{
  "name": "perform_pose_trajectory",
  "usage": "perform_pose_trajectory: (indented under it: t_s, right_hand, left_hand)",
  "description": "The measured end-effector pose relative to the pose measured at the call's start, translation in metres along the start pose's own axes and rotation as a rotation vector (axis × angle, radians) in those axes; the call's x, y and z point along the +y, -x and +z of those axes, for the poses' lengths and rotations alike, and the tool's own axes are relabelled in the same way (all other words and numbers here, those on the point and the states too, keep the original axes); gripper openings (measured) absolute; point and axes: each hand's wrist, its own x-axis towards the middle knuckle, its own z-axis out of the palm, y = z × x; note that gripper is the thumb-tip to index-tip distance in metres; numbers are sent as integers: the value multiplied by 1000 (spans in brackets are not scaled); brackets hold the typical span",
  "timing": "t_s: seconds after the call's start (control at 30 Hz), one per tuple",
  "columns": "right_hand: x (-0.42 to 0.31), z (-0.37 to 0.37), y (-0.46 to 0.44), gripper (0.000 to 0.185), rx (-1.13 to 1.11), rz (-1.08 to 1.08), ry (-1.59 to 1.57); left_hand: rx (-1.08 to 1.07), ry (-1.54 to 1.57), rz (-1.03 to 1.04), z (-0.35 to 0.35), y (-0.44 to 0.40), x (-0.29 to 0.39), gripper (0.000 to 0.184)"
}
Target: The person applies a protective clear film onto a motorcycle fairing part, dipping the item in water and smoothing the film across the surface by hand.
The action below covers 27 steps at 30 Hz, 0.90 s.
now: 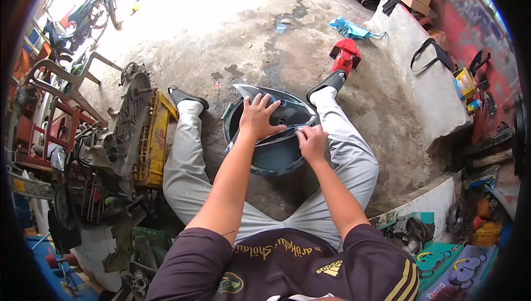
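A dark, glossy panel with a pointed light-edged corner point(283, 114), looking like a motorcycle body panel, lies across a round black tub point(271, 169). My left hand point(259, 118) rests on the panel with its fingers spread. At the panel's right edge, my right hand point(313, 141) is closed, its fingertips pinched together; what is between them is too small to make out. Bluish-grey water point(276, 156) shows in the near part of the tub. The tub stands on the floor between my legs.
To the left stand a greasy engine casing point(123, 129), a yellow crate point(154, 140) and a chair point(74, 82). A red plastic part point(346, 56) lies beyond my right foot, near a blue cloth point(351, 27). A concrete ledge point(417, 74) runs along the right.
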Motion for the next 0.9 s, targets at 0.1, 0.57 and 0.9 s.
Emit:
perform_pose_trajectory:
  t_s: [0.1,0.57,0.9]
  right_hand:
    - [-5,7,4,8,20,31,59]
    - [2,1,1,8,39,-37,84]
    - [11,6,3,10,116,87,56]
  left_hand:
    - [-9,5,-4,1,4,-1,95]
    - [3,7,4,2,-1,-2,93]
    - [-14,-9,1,0,0,0,93]
